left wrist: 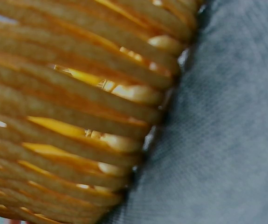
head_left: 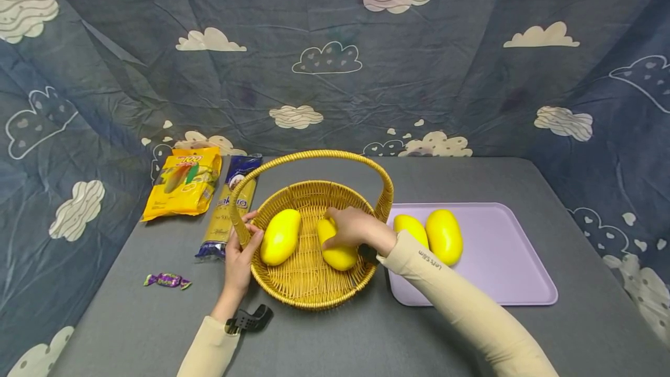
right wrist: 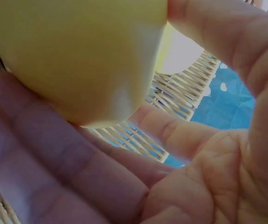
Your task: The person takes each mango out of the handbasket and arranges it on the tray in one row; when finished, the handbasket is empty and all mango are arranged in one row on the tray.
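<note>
A golden wicker basket [head_left: 314, 290] with a tall arched handle stands in the middle of the table. My left hand [head_left: 239, 263] grips its left side where the handle meets the rim; the left wrist view shows the woven wall [left wrist: 78, 107] up close. Inside the basket, my right hand [head_left: 355, 227] holds a yellow mango [head_left: 340, 258] by its upper part. In the right wrist view, thumb and fingers curve around that mango [right wrist: 78, 60]. Another mango [head_left: 281, 237] lies at the basket's left, apart from the right hand.
On the right, a lilac tray [head_left: 502, 260] bears two mangoes [head_left: 444, 237], one partly hidden by the right forearm. Left of the basket lie a blue-and-gold pasta packet [head_left: 222, 220], a yellow mango-candy bag [head_left: 185, 182] and a purple wrapped candy [head_left: 168, 280]. A cloud-patterned cloth hangs behind.
</note>
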A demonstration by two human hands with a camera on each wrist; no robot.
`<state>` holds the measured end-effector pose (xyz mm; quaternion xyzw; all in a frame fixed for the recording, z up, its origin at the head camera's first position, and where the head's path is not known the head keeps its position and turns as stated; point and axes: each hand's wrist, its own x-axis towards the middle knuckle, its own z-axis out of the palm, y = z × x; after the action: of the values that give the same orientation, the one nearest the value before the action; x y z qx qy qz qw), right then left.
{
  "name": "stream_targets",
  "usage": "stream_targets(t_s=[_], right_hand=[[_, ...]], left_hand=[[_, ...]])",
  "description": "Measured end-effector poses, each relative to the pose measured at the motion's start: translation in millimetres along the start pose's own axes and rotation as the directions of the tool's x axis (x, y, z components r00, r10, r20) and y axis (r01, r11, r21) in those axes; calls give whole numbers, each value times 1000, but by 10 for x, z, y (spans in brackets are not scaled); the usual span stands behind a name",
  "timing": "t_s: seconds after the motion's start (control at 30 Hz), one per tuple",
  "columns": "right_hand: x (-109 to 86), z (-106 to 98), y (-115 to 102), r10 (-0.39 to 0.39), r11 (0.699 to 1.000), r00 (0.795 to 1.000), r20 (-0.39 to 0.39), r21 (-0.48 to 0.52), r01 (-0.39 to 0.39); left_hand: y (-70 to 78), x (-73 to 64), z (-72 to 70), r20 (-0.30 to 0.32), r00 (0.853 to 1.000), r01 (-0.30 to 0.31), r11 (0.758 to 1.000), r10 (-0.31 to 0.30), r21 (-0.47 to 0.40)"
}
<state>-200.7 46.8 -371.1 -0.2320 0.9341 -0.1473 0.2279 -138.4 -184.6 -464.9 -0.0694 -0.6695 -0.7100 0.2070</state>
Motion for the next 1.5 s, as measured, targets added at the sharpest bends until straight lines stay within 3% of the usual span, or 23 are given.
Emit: stream_targets(t_s=[0.3,0.57,0.83,0.93,1.23,1.5], right_hand=[[-16,34,-18,-66,996,998,2,-56,66],[-5,64,-72,-71,990,997,14,-120,73],[21,89,-82,-76,989,997,32,-127,79],[13,92,-80,-82,988,996,26,-131,85],[-48,83,-59,-101,988,994,-32,-122,96],[-184,9,-72,-157,986,980,-124,-78,148]], left_hand=[[-63,-19,-17,-6,1000,-13,1000,13,9],[-44,-3,-18,-2,1000,7,1000,-7,3],[206,-17,62,9,1000,16,1000,-16,13],[222,-22,67,10,1000,13,1000,-13,17],[218,-15,66,13,1000,2,1000,-3,18],[225,-15,70,5,1000,15,1000,-16,14]])
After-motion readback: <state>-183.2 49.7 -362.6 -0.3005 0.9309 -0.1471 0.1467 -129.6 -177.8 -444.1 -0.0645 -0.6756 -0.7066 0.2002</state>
